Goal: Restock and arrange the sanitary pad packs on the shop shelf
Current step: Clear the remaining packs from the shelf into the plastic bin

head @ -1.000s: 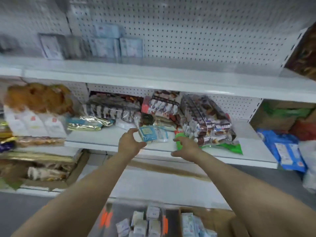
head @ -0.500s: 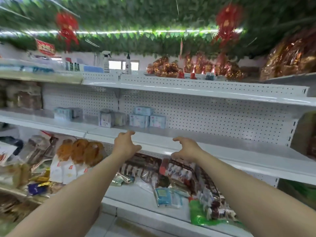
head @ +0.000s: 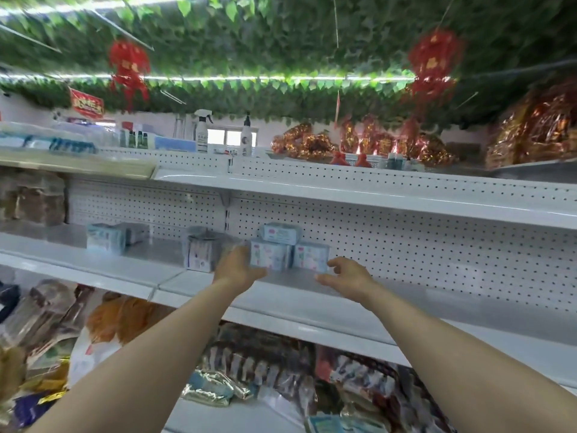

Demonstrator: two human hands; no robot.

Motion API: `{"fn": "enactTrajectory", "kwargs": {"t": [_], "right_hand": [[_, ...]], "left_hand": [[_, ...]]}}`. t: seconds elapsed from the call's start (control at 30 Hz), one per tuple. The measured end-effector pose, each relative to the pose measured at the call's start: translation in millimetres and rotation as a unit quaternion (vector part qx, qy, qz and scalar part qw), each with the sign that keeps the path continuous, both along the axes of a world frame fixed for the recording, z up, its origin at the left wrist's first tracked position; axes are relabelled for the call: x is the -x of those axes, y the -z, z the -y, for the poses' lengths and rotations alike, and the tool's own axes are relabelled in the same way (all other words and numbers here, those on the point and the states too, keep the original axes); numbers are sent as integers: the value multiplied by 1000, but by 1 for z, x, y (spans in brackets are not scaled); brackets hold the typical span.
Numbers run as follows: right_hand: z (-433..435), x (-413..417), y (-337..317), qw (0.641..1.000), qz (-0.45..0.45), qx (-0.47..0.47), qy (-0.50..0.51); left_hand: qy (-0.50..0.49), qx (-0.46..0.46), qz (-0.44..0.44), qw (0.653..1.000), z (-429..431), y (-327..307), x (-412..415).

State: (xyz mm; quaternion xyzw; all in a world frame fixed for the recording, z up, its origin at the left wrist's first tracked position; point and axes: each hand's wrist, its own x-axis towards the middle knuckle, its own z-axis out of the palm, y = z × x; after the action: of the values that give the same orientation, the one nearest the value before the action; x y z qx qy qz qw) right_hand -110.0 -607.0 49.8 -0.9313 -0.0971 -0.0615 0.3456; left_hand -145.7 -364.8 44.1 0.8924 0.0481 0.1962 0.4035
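Observation:
Light blue sanitary pad packs stand on the white middle shelf (head: 312, 310). Two sit side by side, the left pack (head: 271, 255) and the right pack (head: 312, 256), with a third pack (head: 281, 233) lying on top. My left hand (head: 238, 267) is open with its fingers at the left side of the left pack. My right hand (head: 347, 276) is open just below and right of the right pack, holding nothing. Further left are a wrapped pack (head: 202, 250) and another blue pack (head: 106, 238).
The shelf to the right of the stack is bare up to the pegboard back (head: 421, 254). Snack bags (head: 259, 367) crowd the shelf below. An upper shelf (head: 374, 195) overhangs, carrying a spray bottle (head: 202, 131) and foil gift packs (head: 312, 142).
The view has tilted up from the lower snack shelf. Both hands have risen from that shelf to the middle shelf and now flank the stacked packs.

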Motion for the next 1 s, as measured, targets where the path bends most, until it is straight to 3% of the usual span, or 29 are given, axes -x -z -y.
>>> {"fn": "enactTrajectory", "kwargs": {"t": [0.3, 0.5, 0.7, 0.83, 1.0], "right_hand": [[-44, -109, 8, 984, -65, -139, 95], [-75, -170, 0, 981, -80, -120, 128], [-97, -219, -2, 986, -84, -120, 83], [-109, -248, -5, 979, -79, -141, 120], [-125, -272, -12, 970, -71, -133, 190]], "left_hand": [[47, 167, -45, 984, -42, 35, -150], [44, 208, -95, 973, -49, 52, -224], [69, 200, -28, 977, -47, 66, -276], [104, 255, 33, 961, -50, 91, -308], [124, 294, 49, 947, -54, 108, -326]]}}
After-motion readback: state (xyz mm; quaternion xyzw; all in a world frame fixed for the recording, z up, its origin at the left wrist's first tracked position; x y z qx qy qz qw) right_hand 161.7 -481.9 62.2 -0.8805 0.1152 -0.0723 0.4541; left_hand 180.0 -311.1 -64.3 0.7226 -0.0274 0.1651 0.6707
